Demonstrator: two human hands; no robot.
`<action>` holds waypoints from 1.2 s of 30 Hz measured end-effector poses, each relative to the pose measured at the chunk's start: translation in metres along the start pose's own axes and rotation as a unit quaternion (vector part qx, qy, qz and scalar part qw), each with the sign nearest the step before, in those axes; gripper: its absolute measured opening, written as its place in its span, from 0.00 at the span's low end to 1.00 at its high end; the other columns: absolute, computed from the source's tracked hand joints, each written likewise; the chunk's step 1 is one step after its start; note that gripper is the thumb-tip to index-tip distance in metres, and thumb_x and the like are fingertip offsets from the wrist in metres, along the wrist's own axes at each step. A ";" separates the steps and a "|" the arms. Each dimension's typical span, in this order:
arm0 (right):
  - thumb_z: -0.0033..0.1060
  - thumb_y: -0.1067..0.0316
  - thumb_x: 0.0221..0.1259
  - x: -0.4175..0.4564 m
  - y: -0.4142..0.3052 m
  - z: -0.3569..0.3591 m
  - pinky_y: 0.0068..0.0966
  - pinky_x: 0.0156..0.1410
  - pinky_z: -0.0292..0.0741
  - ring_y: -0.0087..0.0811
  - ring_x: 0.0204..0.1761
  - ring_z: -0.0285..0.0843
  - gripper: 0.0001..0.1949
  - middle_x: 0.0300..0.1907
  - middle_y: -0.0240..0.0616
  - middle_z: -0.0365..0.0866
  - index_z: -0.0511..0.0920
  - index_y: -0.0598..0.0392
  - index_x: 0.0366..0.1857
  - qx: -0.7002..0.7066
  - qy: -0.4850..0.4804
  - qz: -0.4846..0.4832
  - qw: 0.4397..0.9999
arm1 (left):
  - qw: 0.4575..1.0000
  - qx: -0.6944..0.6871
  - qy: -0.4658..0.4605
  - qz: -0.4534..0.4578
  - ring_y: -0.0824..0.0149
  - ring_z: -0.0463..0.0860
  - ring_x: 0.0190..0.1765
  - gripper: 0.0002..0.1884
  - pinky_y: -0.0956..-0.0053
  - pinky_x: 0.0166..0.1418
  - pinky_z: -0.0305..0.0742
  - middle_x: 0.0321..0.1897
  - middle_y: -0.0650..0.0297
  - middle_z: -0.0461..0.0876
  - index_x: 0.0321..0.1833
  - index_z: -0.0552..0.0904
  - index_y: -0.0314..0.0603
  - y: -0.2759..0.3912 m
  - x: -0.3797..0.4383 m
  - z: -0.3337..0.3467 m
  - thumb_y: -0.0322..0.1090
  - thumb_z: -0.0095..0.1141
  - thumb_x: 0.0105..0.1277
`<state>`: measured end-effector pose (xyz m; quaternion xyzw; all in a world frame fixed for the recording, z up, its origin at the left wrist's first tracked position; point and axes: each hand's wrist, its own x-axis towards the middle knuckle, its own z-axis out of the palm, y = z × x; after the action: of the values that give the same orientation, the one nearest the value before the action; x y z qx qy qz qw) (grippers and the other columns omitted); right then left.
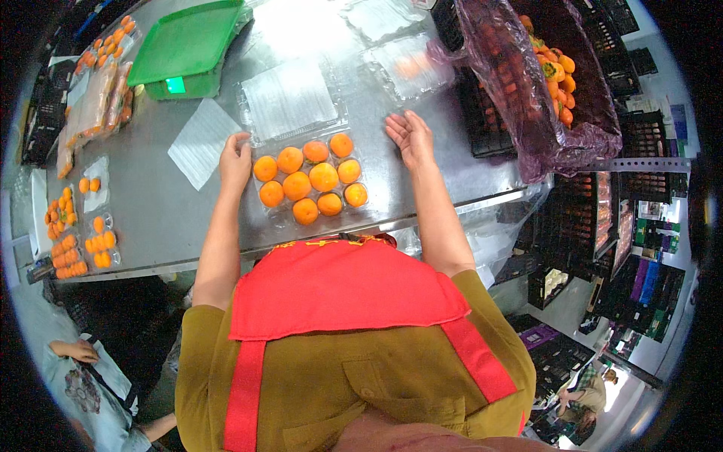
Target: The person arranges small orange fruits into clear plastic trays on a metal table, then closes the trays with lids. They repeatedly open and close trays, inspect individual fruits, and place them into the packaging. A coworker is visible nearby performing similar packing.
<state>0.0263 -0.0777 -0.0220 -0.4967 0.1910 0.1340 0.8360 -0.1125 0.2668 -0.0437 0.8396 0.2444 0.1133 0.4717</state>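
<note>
Several orange persimmons (296,185) sit in rows in a clear plastic clamshell tray (277,213) before me. Its clear lid (341,107) lies behind them, with a white liner sheet (291,99) on it. My left hand (235,161) is at the tray's left side, fingers slightly bent by the corner between lid and tray; whether they grip the plastic is unclear. Over the bare metal to the right, my right hand (411,138) holds nothing, its palm turned inward and fingers apart. A loose white sheet (203,144) lies left of my left hand.
A green scale (186,39) with a lit display stands back left. Packed persimmon trays (93,104) are stacked beyond it. At right, a crate lined with purple plastic (508,85) holds loose persimmons (556,79). Another person's hand (82,351) appears lower left, below the metal table (152,226).
</note>
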 end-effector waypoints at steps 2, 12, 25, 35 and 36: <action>0.48 0.66 0.66 0.001 -0.006 0.000 0.37 0.49 0.79 0.46 0.49 0.78 0.18 0.49 0.54 0.74 0.64 0.63 0.55 -0.004 -0.014 -0.003 1.000 | 1.000 0.007 0.007 0.013 0.72 0.76 0.31 0.11 0.76 0.38 0.72 0.28 0.65 0.77 0.48 0.77 0.41 -0.002 -0.001 0.001 0.27 0.48 0.63; 0.50 0.63 0.65 -0.001 -0.010 0.006 0.39 0.55 0.76 0.47 0.53 0.75 0.16 0.52 0.55 0.73 0.67 0.61 0.52 0.108 -0.021 0.027 0.994 | 1.000 0.002 -0.001 0.007 0.74 0.75 0.27 0.10 0.77 0.33 0.72 0.25 0.66 0.76 0.47 0.77 0.42 -0.012 0.004 0.002 0.27 0.48 0.64; 0.48 0.58 0.66 0.011 -0.032 0.017 0.38 0.53 0.76 0.42 0.52 0.75 0.18 0.49 0.47 0.74 0.67 0.55 0.54 0.144 -0.060 0.019 0.988 | 1.000 -0.016 -0.008 -0.005 0.74 0.75 0.26 0.10 0.78 0.32 0.73 0.25 0.67 0.75 0.47 0.77 0.40 -0.008 0.002 0.000 0.28 0.49 0.65; 0.49 0.63 0.64 0.053 -0.134 0.067 0.31 0.55 0.73 0.36 0.55 0.75 0.21 0.56 0.42 0.75 0.69 0.54 0.61 -0.241 -0.149 -0.169 0.944 | 0.999 -0.039 -0.011 -0.025 0.75 0.75 0.26 0.09 0.79 0.31 0.72 0.25 0.66 0.75 0.46 0.77 0.40 0.004 0.000 -0.001 0.28 0.49 0.65; 0.50 0.66 0.62 0.057 -0.140 0.071 0.31 0.58 0.69 0.35 0.58 0.72 0.20 0.56 0.39 0.75 0.72 0.52 0.59 -0.282 -0.153 -0.204 0.925 | 0.999 -0.044 -0.011 -0.025 0.75 0.75 0.26 0.09 0.79 0.31 0.72 0.25 0.66 0.76 0.46 0.77 0.40 0.003 0.001 0.000 0.28 0.49 0.65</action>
<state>0.1485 -0.0793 0.0924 -0.7134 -0.0897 0.0833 0.6900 -0.1108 0.2660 -0.0410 0.8128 0.2553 0.1032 0.5134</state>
